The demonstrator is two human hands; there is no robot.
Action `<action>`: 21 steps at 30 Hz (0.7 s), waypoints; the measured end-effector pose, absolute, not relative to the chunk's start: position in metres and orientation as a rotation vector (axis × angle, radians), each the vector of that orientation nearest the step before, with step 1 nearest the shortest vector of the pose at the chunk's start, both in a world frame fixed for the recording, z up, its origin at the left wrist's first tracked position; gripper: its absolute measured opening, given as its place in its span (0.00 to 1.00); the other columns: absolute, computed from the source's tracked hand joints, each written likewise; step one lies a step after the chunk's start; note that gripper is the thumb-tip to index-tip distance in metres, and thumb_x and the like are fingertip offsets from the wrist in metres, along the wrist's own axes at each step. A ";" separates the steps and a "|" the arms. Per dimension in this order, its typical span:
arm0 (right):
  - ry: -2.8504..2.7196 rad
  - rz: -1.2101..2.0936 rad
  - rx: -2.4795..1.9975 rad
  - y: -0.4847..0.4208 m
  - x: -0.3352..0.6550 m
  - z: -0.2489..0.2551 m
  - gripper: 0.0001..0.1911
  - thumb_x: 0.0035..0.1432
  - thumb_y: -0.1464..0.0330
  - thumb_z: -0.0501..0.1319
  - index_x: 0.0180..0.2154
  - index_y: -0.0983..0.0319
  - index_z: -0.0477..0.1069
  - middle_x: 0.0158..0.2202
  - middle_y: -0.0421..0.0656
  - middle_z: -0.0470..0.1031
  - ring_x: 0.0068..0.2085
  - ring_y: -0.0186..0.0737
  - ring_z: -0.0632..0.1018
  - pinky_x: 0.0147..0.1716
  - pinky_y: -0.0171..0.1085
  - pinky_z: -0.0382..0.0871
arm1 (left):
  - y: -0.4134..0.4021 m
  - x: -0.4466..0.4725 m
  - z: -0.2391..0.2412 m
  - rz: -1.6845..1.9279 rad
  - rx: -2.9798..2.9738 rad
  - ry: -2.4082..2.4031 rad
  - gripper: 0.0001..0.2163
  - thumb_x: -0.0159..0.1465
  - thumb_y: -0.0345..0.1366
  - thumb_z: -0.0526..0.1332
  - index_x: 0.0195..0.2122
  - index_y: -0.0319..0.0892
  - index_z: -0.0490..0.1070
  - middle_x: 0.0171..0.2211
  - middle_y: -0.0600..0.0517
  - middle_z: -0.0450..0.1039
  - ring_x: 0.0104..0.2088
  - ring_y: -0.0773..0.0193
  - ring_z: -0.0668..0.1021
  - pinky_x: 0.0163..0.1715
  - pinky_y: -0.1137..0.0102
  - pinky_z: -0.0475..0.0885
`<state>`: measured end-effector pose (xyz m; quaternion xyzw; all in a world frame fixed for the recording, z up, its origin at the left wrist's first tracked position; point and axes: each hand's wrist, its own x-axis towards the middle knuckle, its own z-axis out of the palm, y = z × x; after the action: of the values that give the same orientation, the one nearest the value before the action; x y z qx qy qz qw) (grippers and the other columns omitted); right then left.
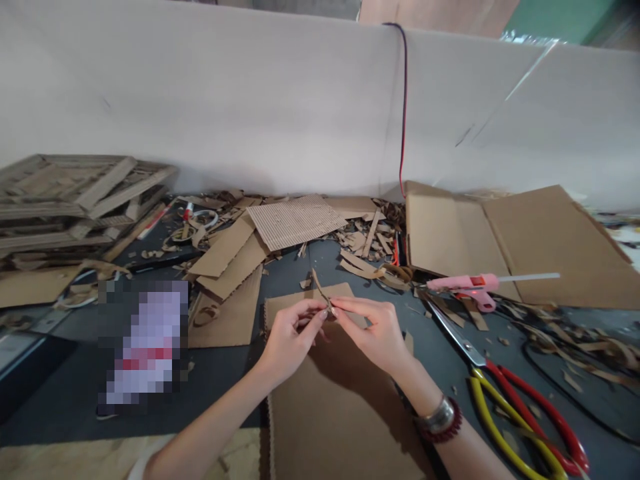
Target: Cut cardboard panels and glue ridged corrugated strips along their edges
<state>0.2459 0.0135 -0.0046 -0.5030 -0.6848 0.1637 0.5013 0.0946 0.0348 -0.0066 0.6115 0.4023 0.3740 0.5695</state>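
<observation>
My left hand (297, 337) and my right hand (373, 333) meet fingertip to fingertip above a large cardboard sheet (340, 420). Between them they pinch a thin cardboard strip (320, 287), whose free end sticks up and away from me. Both hands are closed, and the strip's lower end is hidden by the fingers. The sheet lies flat on the dark table, with its left edge showing corrugation. A bracelet and a dark red band circle my right wrist.
Red-and-yellow-handled scissors (480, 363) and a pink glue gun (470, 287) lie at right, near a folded cardboard piece (540, 240). Ribbed cardboard (300, 220) and scraps spread along the back. Cardboard frames (85, 193) are stacked at left, behind a pixelated purple item (150, 340).
</observation>
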 end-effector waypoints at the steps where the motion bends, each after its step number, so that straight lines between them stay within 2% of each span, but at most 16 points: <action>1: -1.672 0.381 -1.211 0.013 0.246 -0.005 0.09 0.50 0.73 0.59 0.33 0.64 0.76 0.34 0.46 0.78 0.35 0.40 0.79 0.38 0.34 0.74 | 0.035 0.095 -0.006 0.863 1.464 0.954 0.08 0.59 0.37 0.56 0.34 0.39 0.69 0.22 0.54 0.70 0.20 0.69 0.74 0.17 0.77 0.65; 5: -1.728 0.341 -1.194 0.013 0.247 -0.003 0.09 0.51 0.74 0.58 0.33 0.65 0.77 0.33 0.47 0.78 0.35 0.40 0.79 0.37 0.34 0.74 | 0.034 0.094 -0.005 0.839 1.556 0.972 0.09 0.60 0.37 0.54 0.35 0.39 0.71 0.17 0.55 0.68 0.19 0.69 0.73 0.17 0.77 0.65; 14: -1.723 0.407 -1.188 0.012 0.247 -0.001 0.09 0.51 0.73 0.58 0.31 0.62 0.77 0.33 0.45 0.78 0.34 0.40 0.79 0.36 0.36 0.75 | 0.031 0.094 -0.003 0.863 1.640 0.993 0.07 0.60 0.35 0.55 0.32 0.40 0.71 0.15 0.57 0.66 0.17 0.68 0.72 0.20 0.75 0.67; 21: -1.687 0.460 -1.214 0.011 0.246 -0.001 0.10 0.52 0.73 0.57 0.31 0.60 0.77 0.33 0.44 0.78 0.34 0.42 0.79 0.36 0.37 0.74 | 0.031 0.095 -0.004 0.866 1.608 0.990 0.08 0.60 0.36 0.55 0.34 0.40 0.72 0.16 0.56 0.67 0.17 0.68 0.72 0.20 0.74 0.67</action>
<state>0.2458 0.0108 -0.0014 -0.4986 -0.6931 0.1890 0.4850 0.0952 0.0312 -0.0036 0.6669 0.4106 0.3594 0.5074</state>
